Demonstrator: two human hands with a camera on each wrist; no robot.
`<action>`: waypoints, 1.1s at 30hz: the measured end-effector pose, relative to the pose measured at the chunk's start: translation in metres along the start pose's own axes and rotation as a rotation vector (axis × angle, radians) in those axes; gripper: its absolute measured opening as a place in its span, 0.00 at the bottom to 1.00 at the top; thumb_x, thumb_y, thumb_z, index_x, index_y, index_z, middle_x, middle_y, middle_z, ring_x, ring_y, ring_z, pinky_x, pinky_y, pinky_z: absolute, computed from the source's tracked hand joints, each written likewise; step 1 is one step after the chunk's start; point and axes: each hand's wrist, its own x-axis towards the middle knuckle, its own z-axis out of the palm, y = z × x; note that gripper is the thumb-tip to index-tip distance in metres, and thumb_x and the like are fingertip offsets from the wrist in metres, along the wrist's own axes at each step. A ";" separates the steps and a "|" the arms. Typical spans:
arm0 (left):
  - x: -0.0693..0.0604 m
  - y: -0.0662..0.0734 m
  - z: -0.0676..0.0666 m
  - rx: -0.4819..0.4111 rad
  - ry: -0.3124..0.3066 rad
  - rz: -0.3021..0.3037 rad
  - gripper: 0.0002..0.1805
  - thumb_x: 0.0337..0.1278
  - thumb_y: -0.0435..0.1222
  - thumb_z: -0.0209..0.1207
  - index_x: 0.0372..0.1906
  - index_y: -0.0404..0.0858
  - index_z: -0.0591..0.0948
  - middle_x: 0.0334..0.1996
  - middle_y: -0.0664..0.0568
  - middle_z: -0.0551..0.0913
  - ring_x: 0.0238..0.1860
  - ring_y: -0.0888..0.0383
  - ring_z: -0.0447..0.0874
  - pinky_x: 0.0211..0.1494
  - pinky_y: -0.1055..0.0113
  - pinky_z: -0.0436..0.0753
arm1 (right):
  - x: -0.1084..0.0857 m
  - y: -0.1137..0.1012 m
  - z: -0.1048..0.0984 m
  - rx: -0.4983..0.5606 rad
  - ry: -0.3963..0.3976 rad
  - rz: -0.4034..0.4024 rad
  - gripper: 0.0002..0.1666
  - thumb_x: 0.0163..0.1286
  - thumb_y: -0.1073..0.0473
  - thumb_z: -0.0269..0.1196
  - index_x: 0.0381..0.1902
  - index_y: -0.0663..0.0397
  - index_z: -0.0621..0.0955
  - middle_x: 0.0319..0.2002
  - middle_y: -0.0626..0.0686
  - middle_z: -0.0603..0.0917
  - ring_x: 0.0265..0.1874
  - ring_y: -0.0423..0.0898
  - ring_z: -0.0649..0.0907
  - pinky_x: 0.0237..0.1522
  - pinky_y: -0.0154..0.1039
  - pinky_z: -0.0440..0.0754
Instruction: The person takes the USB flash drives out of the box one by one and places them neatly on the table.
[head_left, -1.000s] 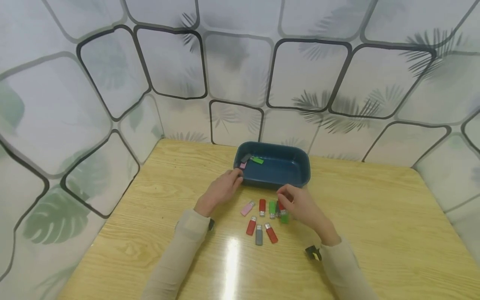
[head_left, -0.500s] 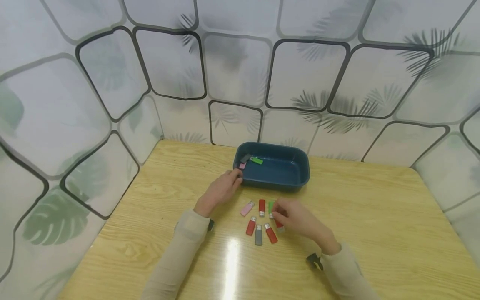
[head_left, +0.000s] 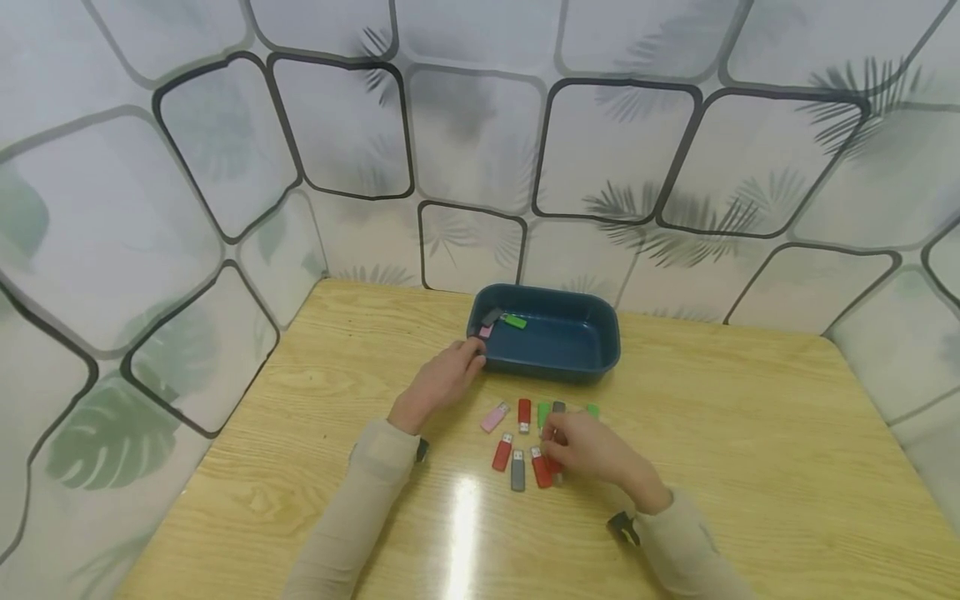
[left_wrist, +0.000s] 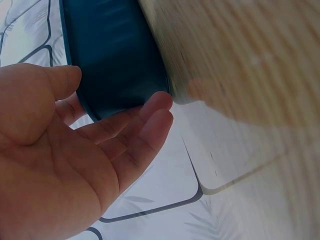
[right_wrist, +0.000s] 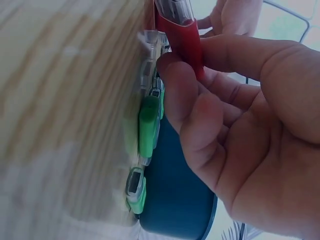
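My left hand (head_left: 441,382) holds the left front corner of a dark blue plastic bin (head_left: 551,367), thumb at the rim and fingers against the wall in the left wrist view. Thumb and fingers of my right hand (head_left: 596,448) pinch a red USB flash drive (right_wrist: 185,47) just above the table, its clear-capped plug end upward in the right wrist view. Beside it lies another red flash drive (head_left: 541,468). A grey flash drive (head_left: 518,472), a red one (head_left: 502,452) and a pink one (head_left: 494,417) are to the left. My right hand partly hides the drives beneath it.
Behind the right hand lie a green flash drive (head_left: 543,413), a dark grey one (head_left: 558,407) and another green one (head_left: 592,411). Inside the bin are a grey, a pink and a green drive (head_left: 514,321). A patterned wall (head_left: 480,125) stands behind the wooden table (head_left: 750,433).
My right hand has moved from near the bin toward the front of the table with the red flash drive, beside another red one. The left hand has stayed at the bin.
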 end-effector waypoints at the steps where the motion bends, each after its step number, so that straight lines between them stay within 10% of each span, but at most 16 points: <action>1: 0.000 0.000 0.000 -0.001 -0.001 -0.001 0.15 0.79 0.41 0.44 0.60 0.42 0.72 0.55 0.41 0.78 0.53 0.46 0.81 0.52 0.49 0.80 | 0.000 0.000 0.000 0.000 0.002 0.007 0.05 0.65 0.64 0.63 0.30 0.49 0.79 0.20 0.42 0.75 0.19 0.37 0.72 0.22 0.31 0.70; 25: -0.001 0.001 -0.001 0.001 -0.003 0.010 0.14 0.78 0.40 0.46 0.61 0.42 0.70 0.56 0.40 0.78 0.54 0.45 0.81 0.52 0.49 0.80 | -0.001 0.000 -0.002 -0.012 0.019 0.052 0.03 0.68 0.61 0.64 0.33 0.49 0.80 0.22 0.42 0.76 0.20 0.39 0.73 0.23 0.34 0.71; 33: 0.000 0.001 0.000 -0.001 -0.007 -0.007 0.14 0.78 0.40 0.46 0.61 0.42 0.70 0.57 0.39 0.77 0.55 0.45 0.80 0.53 0.48 0.80 | -0.001 0.004 -0.020 -0.009 0.147 0.040 0.02 0.69 0.59 0.63 0.34 0.48 0.80 0.24 0.42 0.78 0.21 0.38 0.74 0.25 0.35 0.73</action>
